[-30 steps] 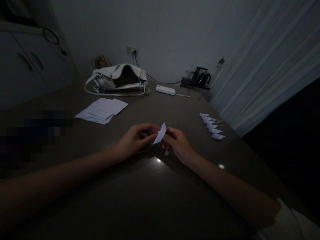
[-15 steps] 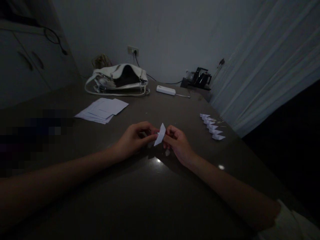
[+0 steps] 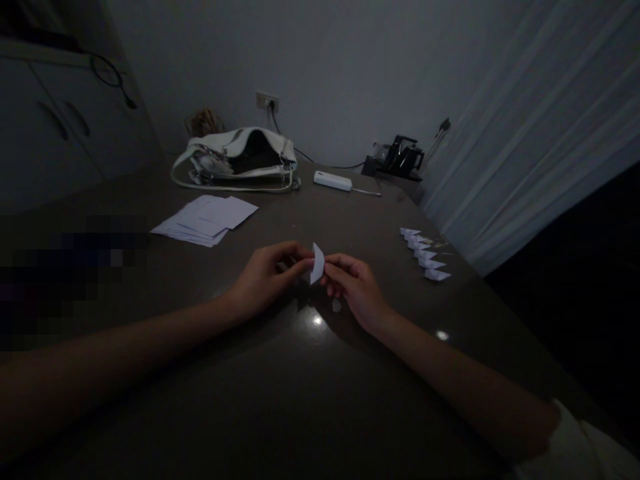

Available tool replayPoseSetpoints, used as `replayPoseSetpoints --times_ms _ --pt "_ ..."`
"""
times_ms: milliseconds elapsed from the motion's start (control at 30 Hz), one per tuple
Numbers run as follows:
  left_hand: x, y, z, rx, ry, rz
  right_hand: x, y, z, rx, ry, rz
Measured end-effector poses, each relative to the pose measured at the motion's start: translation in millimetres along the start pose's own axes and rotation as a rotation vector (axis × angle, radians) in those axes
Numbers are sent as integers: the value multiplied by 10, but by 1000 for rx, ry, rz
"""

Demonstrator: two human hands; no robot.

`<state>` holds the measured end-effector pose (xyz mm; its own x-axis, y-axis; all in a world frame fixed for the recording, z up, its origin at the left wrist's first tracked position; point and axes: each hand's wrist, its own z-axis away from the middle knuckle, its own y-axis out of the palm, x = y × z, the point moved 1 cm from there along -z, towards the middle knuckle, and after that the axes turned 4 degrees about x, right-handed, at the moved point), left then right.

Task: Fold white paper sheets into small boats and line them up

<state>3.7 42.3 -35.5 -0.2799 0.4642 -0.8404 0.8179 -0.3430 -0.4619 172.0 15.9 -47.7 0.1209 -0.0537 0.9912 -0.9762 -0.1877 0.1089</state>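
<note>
A small folded white paper piece [image 3: 317,263] is held upright just above the dark table [image 3: 310,400], pinched between both hands. My left hand [image 3: 267,277] grips its left side with closed fingertips. My right hand [image 3: 353,287] pinches its right edge, fingers curled. A row of several finished folded paper pieces [image 3: 425,254] lies on the table to the right of my right hand. A stack of flat white paper sheets [image 3: 207,219] lies to the upper left of my left hand.
A white handbag [image 3: 237,159] lies at the far side of the table by the wall. A white power bank [image 3: 333,181] with a cable rests beside it. A dark kettle [image 3: 400,157] stands at the far right corner. A pale curtain [image 3: 540,133] hangs on the right.
The paper piece has been folded shorter and now stands more upright between my fingertips. Both hands have drawn slightly closer together.
</note>
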Motion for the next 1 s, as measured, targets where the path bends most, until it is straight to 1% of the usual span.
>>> replayPoseSetpoints --times_ms 200,333,500,633,867,1000 --pt "-19 -9 8 7 10 -67 12 12 4 -4 21 -11" --pt "-51 -2 27 3 73 -114 13 22 7 20 43 5" --pt "-70 3 51 -10 153 -151 10 21 -6 60 12 55" --pt "-89 4 61 -12 199 -181 14 23 -7 67 6 105" --pt "-103 4 70 -11 220 -262 19 27 6 74 10 149" --pt "-103 1 67 -8 208 -279 35 21 6 66 25 147"
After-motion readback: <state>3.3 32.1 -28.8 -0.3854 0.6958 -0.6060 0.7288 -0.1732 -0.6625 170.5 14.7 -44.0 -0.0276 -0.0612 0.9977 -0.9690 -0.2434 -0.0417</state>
